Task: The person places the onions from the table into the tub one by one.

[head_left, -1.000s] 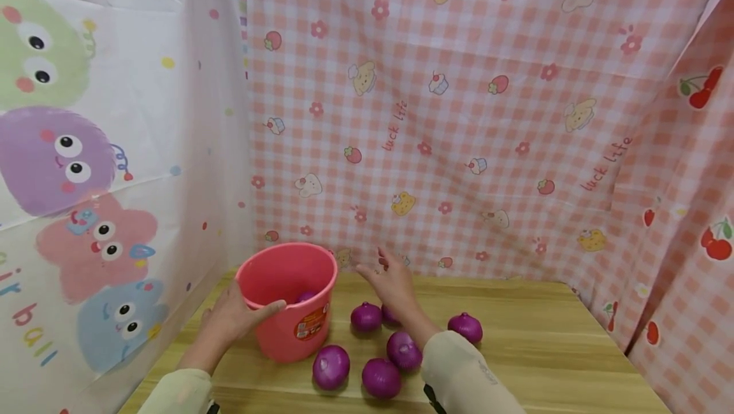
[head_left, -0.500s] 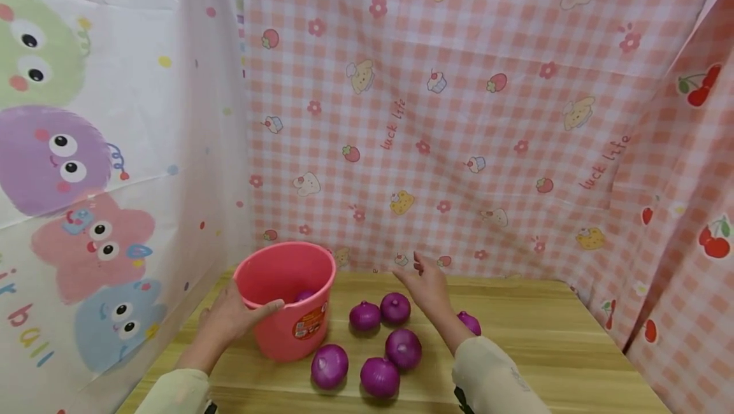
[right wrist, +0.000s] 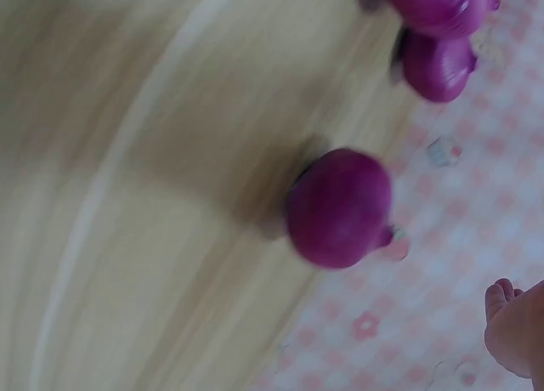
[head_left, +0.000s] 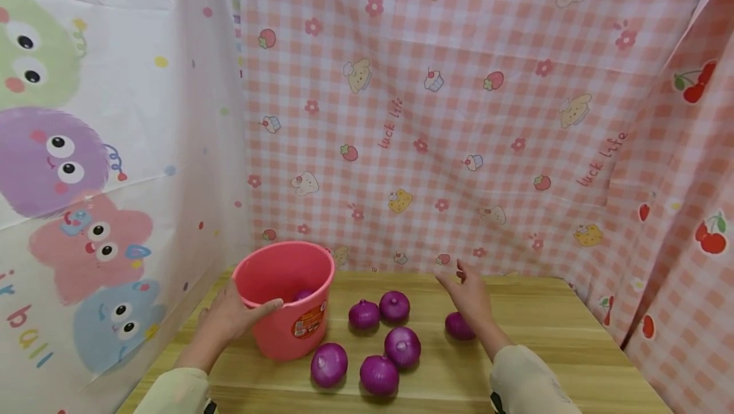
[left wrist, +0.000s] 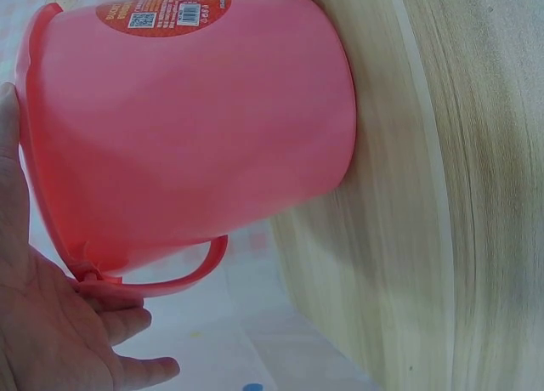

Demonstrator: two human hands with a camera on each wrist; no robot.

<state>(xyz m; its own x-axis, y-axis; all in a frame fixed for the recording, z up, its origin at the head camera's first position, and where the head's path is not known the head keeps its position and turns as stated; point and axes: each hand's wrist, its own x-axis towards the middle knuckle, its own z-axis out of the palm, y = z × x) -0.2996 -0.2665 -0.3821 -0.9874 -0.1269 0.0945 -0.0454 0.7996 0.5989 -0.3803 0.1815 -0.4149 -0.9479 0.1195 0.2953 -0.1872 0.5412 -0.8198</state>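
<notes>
While the left hand has stayed at the pink bucket, the right hand has swung across from above the back pair of onions to the lone red onion on the right, its wrist now partly covering that onion. The bucket and onions have kept their places.

From where I stand, the right hand is loosely open, thumb apart from the fingers, with nothing in its grasp. The left is spread against the bucket's rim, thumb laid along the edge, and the wrist view shows its other fingers loosely extended beside the handle.

One onion shows inside the bucket, and another sits just beside it. Near the middle are the back left onion and back right onion, with two more, the upper and lower, touching in front of them.

All this stands on a wood-grain table. Pink gingham cloth hangs behind, a cherry-print drape at the right, and a white sheet with cartoon creatures at the left.
</notes>
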